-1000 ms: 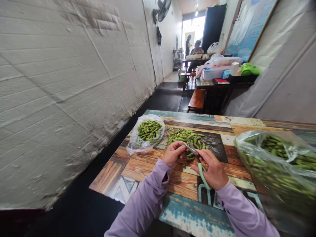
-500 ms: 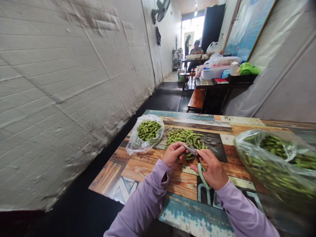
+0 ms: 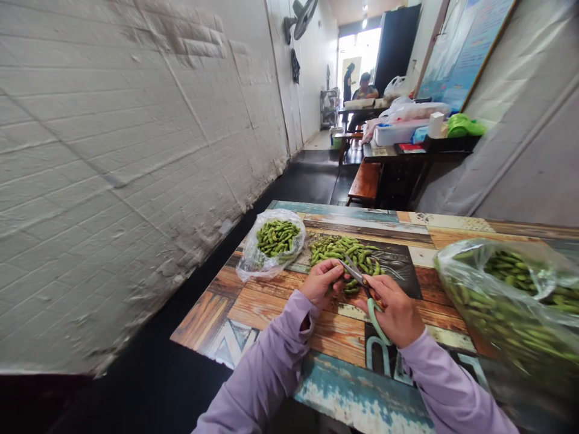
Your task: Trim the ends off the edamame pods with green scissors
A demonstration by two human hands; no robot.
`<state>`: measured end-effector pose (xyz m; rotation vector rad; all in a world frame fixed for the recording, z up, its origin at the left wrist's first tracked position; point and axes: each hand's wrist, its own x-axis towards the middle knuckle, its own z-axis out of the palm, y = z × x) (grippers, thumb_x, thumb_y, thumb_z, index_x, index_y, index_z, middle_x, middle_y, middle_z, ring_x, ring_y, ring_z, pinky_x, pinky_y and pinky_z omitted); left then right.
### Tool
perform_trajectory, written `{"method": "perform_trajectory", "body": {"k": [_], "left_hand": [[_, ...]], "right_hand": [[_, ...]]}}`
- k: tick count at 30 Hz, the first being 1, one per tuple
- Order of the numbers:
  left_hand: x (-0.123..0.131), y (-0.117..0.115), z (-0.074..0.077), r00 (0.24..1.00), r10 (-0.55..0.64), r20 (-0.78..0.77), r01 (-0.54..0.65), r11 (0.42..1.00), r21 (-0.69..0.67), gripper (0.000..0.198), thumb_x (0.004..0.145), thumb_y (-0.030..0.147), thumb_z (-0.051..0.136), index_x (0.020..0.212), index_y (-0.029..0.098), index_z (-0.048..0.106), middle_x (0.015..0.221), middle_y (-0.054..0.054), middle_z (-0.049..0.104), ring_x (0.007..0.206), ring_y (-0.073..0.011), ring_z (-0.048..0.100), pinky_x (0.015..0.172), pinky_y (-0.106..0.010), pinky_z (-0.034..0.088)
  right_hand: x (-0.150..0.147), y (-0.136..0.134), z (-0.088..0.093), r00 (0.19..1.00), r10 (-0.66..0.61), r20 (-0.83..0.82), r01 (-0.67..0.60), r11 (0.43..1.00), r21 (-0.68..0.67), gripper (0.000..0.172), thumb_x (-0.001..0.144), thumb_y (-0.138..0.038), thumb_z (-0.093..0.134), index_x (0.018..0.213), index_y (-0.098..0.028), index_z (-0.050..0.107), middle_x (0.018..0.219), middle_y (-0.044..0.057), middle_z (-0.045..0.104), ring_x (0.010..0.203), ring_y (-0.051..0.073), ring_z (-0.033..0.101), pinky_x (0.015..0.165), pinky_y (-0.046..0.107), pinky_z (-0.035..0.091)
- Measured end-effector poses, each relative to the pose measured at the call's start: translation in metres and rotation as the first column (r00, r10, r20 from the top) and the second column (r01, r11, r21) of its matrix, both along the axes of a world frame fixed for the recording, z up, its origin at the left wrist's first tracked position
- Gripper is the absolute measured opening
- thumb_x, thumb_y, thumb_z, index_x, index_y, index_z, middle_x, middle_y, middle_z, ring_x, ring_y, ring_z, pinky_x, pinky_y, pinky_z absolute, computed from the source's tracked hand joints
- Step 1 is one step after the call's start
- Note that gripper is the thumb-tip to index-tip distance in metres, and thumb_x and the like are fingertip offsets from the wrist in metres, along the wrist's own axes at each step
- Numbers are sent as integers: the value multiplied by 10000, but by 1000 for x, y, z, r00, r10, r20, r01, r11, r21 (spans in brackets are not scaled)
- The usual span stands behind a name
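Note:
In my right hand (image 3: 394, 304) is a pair of scissors (image 3: 379, 322) with pale green handles, its blades a little apart and pointing up and left. The fingers of my left hand (image 3: 323, 282) are pinched together beside the blade tips, on a green soybean pod that is mostly hidden. Just beyond both hands lies a heap of green soybean pods (image 3: 344, 250) on the table, with small trimmings scattered around it. A clear plastic bag (image 3: 246, 265) holding more pods (image 3: 277, 237) stands to the left of the heap.
A large clear bag of pods (image 3: 493, 313) sits at the right on the wood-patterned table (image 3: 266, 307). A white brick-patterned wall (image 3: 136, 181) runs along the left. Farther back are a bench (image 3: 364, 181), a table loaded with containers, and two people.
The whole view has shifted slightly, so things appear a little farther right. The scissor blades look closer together near my left fingertips. Both hands keep nearly the same pose.

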<state>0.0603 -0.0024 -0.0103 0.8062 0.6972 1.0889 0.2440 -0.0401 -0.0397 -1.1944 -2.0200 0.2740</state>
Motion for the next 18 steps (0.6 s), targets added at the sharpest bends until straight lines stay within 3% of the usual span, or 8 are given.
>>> {"method": "perform_trajectory", "body": {"k": [12,15,18], "left_hand": [[-6,-1,3,991,71,112,-54,988,-142,279,639,361,652,763,150,517,711,-2,573,447,-42,428,335,-131,205],[-17,2,7,991,129,31,-124,982,-143,256,656,369,621,730,151,509,699,5,564,436,-40,430,338,-134,224],[-41,18,21,948,264,-179,-274,961,-32,228,689,362,582,703,146,511,697,-3,571,439,-42,447,361,-144,262]], "right_hand": [[6,7,-7,983,-172,-58,177,979,103,389,839,-423,527,1135,-178,589,1036,100,639,940,227,621,829,352,511],[7,7,-7,980,-183,-75,190,978,90,413,836,-467,522,1123,-179,597,1036,103,641,938,233,619,832,364,503],[6,6,-8,978,-185,-95,193,977,93,425,835,-490,513,1111,-180,604,1026,104,645,929,235,621,827,371,502]]}}
